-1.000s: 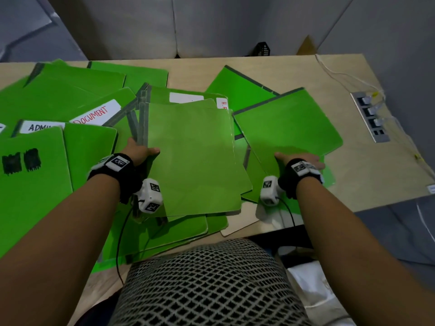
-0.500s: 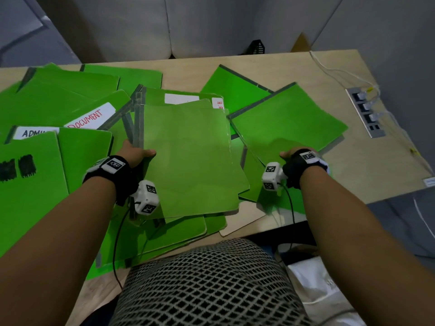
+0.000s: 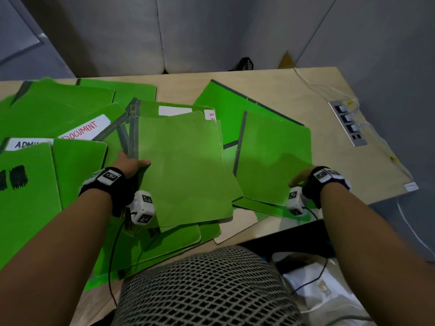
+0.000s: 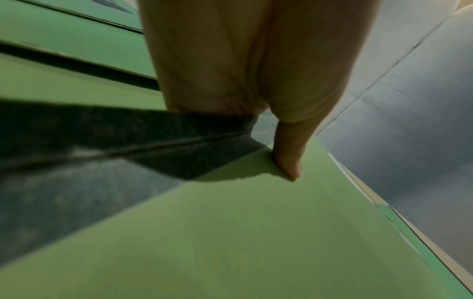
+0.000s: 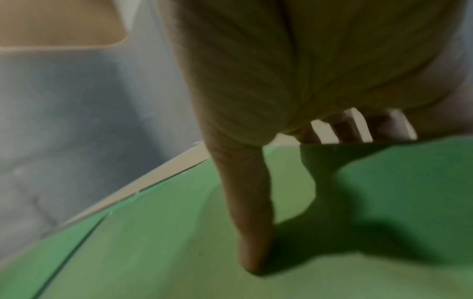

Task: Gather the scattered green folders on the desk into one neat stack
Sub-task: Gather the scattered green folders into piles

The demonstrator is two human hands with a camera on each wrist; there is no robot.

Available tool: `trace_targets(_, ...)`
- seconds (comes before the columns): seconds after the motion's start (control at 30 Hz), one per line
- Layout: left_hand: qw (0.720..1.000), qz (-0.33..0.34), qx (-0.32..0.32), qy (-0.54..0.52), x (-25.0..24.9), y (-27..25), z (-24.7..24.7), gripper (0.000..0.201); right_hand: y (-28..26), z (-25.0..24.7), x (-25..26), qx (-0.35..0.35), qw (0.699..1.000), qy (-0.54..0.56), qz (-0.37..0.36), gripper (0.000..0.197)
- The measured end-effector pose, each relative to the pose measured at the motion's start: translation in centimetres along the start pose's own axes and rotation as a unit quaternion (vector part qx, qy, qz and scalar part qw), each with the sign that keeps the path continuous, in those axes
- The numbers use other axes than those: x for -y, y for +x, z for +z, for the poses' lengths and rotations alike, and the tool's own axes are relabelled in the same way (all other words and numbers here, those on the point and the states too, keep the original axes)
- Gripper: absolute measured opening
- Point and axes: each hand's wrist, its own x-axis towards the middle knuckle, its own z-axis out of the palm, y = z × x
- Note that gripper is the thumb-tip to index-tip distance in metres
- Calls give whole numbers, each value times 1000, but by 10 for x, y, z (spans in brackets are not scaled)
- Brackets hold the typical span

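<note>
Green folders lie scattered across the desk (image 3: pixel 270 90). My left hand (image 3: pixel 131 164) grips the dark spine edge of the centre folder (image 3: pixel 186 165), which tops a loose pile. In the left wrist view its thumb (image 4: pixel 286 159) presses on the folder's cover (image 4: pixel 256 232). My right hand (image 3: pixel 303 178) holds the right folder (image 3: pixel 273 156) at its near right corner. The right wrist view shows the thumb (image 5: pixel 253 232) on top of that folder (image 5: pixel 153 252) and the fingers below its edge. This folder's dark spine lies beside the centre pile.
More folders spread to the left, two labelled "DOCUMENT" (image 3: pixel 82 131) and "ADMI" (image 3: pixel 26 144). Another folder (image 3: pixel 221 100) lies behind the right one. A socket strip (image 3: pixel 348 123) with white cables sits near the desk's right edge. My patterned clothing (image 3: pixel 207 285) fills the bottom.
My right hand has turned the right folder from a slant to nearly parallel with the centre pile and raised its near edge. The left hand keeps its grip on the centre folder.
</note>
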Motion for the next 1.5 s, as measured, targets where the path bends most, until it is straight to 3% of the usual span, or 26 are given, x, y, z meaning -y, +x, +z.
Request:
trace_targets(0.03, 1000, 1, -1, 4, 0, -1, 0, 80, 1, 3, -3, 6, 1000, -11, -27, 31)
trace_targets(0.1, 1000, 1, -3, 12, 0, -3, 0, 80, 7, 10, -7, 5, 999, 1, -42, 37)
trace_targets(0.37, 1000, -2, -1, 7, -1, -8, 0, 76, -29, 27, 7, -56, 998, 28, -8, 66)
trace_targets(0.5, 1000, -1, -2, 8, -2, -8, 0, 77, -30, 28, 6, -63, 997, 41, -1, 66)
trace_targets(0.6, 1000, -2, -4, 9, -2, -9, -1, 78, -30, 30, 6, -58, 997, 53, 2, 56)
trace_targets(0.77, 1000, 1, -7, 18, -4, -12, 0, 78, -33, 26, 3, -30, 985, 166, 30, 47)
trace_targets(0.87, 1000, 2, -11, 26, -6, -14, 1, 76, -33, 13, 1, -97, 956, 267, 66, 51)
trace_targets(0.93, 999, 2, -14, 32, -7, -15, 1, 76, -37, -8, 2, -177, 898, 393, 93, 44)
trace_targets(1.03, 999, 7, -17, 33, -8, -17, 2, 75, -48, -50, 10, -305, 820, 472, 106, 31)
trace_targets(1.13, 999, 7, -20, 28, -7, -17, 2, 75, -54, -82, 18, -368, 762, 522, 108, 28)
trace_targets(1.23, 1000, 3, -17, 17, -6, -19, 2, 75, -54, -96, 27, -397, 720, 557, 118, 42)
trace_targets(1.33, 1000, -2, -5, 5, -7, -21, 1, 77, -53, -93, 44, -390, 714, 572, 103, 46)
trace_targets(1.5, 1000, -5, -1, -13, -6, -21, 3, 77, -45, -55, 95, -326, 777, 539, -1, 45)
